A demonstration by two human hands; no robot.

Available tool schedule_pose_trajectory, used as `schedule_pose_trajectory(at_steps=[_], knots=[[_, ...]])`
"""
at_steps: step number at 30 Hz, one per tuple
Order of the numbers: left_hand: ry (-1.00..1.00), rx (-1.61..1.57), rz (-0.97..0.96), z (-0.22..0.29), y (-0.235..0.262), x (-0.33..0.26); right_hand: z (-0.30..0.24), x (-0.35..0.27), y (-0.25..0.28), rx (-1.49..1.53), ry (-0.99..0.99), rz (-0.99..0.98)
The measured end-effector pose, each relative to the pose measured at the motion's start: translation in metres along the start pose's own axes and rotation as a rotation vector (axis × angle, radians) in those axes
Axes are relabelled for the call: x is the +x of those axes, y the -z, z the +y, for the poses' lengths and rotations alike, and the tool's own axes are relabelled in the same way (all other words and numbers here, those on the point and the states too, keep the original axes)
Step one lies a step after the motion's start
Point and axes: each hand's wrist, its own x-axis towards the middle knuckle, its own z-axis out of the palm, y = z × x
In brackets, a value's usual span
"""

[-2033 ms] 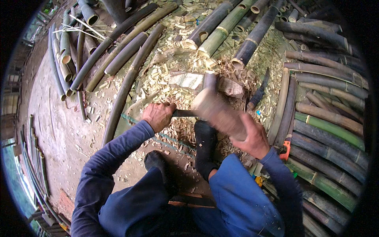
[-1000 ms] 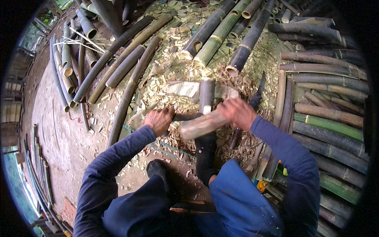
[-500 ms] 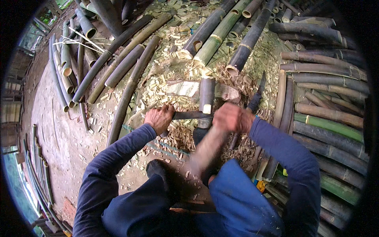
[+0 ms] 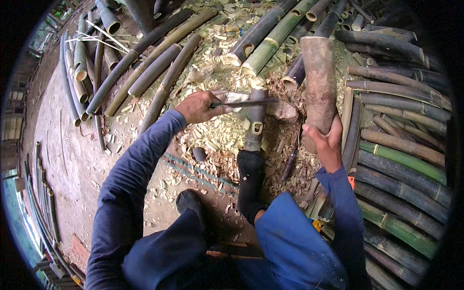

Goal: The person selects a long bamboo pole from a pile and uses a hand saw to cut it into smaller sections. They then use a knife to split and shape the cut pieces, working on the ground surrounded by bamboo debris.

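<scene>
**Mallet raised over the blade**

Lying along the left, long bamboo poles [image 4: 145,63] fan over dirt littered with pale shavings [image 4: 217,135]. The left hand [image 4: 197,107] has its fingers wrapped shut around the handle of a flat blade [image 4: 244,102], laid across the top of a short dark bamboo section [image 4: 254,121] standing before the knees. The right hand [image 4: 326,142], which half a second ago was low by the blade, now grips the wooden mallet [image 4: 318,84] lifted upright, clear of it; I judge another blow is being readied. Green culms [image 4: 401,159] stack at right.
</scene>
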Motion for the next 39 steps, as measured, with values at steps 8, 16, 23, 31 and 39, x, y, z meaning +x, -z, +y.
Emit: schedule_pose_trajectory(at_steps=[8, 16, 23, 31, 39], knots=[[-0.034, 0.29, -0.128, -0.004, -0.015, 0.002, -0.003, -0.021, -0.004, 0.175, -0.259, -0.07], [0.124, 0.434, -0.11, 0.003, -0.025, -0.005, -0.003, -0.024, -0.015, -0.141, 0.037, -0.015], [0.13, 0.406, -0.111, -0.006, -0.03, 0.004, -0.002, 0.014, -0.015, -0.605, -0.091, -0.434], [0.121, 0.374, -0.134, 0.001, -0.026, 0.008, 0.035, 0.008, -0.047, -0.38, 0.274, 0.024], [0.108, 0.306, -0.18, -0.021, -0.023, 0.005, -0.037, 0.065, -0.021, -0.366, 0.103, -0.205]])
